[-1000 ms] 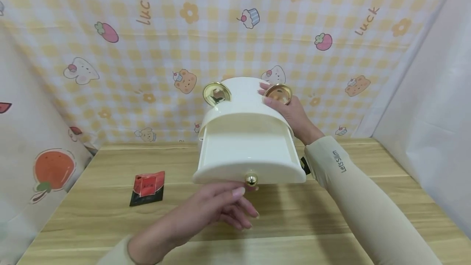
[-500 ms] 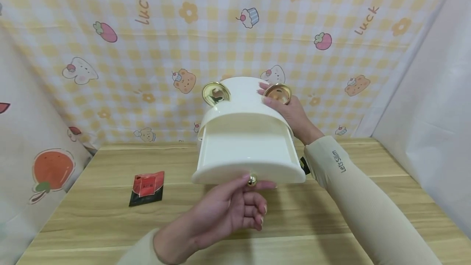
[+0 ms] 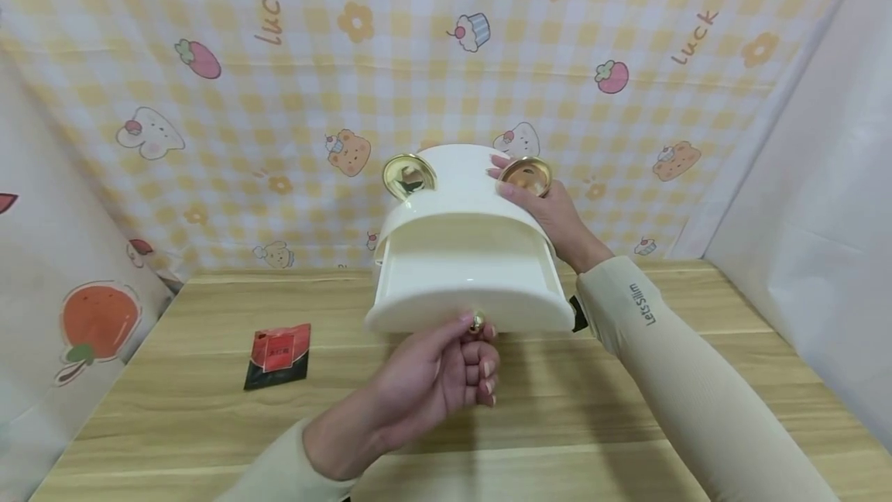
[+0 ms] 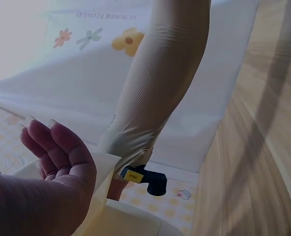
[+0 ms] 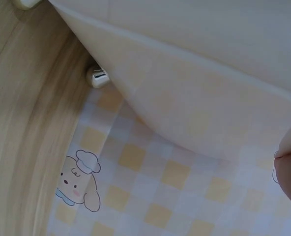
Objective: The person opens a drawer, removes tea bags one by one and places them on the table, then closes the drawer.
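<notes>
Pinches the gold knob (image 3: 477, 322), likely the easiest part of the drawer (image 3: 414, 311) to grab, with the left hand (image 3: 433, 382). Grips the white box (image 3: 461, 177) on the wooden table (image 3: 202, 417) with the right hand (image 3: 563, 227), beside a gold ear (image 3: 527, 176), likely to stop any slipping.

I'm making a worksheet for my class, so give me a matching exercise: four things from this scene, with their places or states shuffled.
1. red-and-black rectangular packet
2. white plastic drawer
3. small round gold knob
4. right hand

A. partly open
B. pinched by the left hand
C. on the rounded white box, at a shiny gold disc
D. lying on the wooden tabletop

Pairs: 1-D, 2-A, 3-B, 4-C
</notes>
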Available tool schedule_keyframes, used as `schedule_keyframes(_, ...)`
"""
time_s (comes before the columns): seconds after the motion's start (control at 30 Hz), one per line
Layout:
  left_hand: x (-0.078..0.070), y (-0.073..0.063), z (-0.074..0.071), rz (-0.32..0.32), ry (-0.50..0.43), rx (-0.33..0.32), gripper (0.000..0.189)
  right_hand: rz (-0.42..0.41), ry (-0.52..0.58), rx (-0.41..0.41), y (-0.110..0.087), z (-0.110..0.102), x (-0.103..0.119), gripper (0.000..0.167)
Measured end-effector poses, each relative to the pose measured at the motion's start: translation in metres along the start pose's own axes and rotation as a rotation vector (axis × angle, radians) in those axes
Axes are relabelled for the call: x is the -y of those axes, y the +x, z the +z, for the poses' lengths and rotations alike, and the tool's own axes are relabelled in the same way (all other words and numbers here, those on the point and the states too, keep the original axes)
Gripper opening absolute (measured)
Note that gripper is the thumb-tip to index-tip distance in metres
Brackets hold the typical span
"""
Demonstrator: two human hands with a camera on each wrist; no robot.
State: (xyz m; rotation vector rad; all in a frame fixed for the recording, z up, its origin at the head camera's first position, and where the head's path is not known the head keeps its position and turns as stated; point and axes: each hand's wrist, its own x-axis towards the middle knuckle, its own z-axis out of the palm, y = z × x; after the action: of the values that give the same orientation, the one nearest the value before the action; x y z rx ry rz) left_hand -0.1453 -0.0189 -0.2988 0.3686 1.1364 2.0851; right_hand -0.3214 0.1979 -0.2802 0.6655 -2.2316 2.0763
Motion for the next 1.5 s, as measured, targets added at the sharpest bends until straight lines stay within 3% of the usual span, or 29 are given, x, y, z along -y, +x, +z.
schedule_keyframes(0.6, -0.011, 0.029, -0.015, 0.064, 0.018, -0.078, 0.034, -0.006, 0.016, -0.006, -0.001, -0.003, 0.000, 0.047)
schedule_keyframes(1.0, -0.025, 0.055, -0.026, 0.101, 0.058, -0.171, 0.036, -0.007, -0.027, -0.004, 0.001, -0.003, -0.003, 0.046)
schedule_keyframes(1.3, -0.031, 0.061, -0.029, 0.099, 0.069, -0.168, 0.037, 0.011, -0.036, -0.014, 0.002, -0.001, -0.001, 0.044)
schedule_keyframes(1.5, -0.030, 0.061, -0.029, 0.092, 0.072, -0.206, 0.037, 0.007, -0.041, -0.014, 0.002, -0.001, -0.001, 0.042)
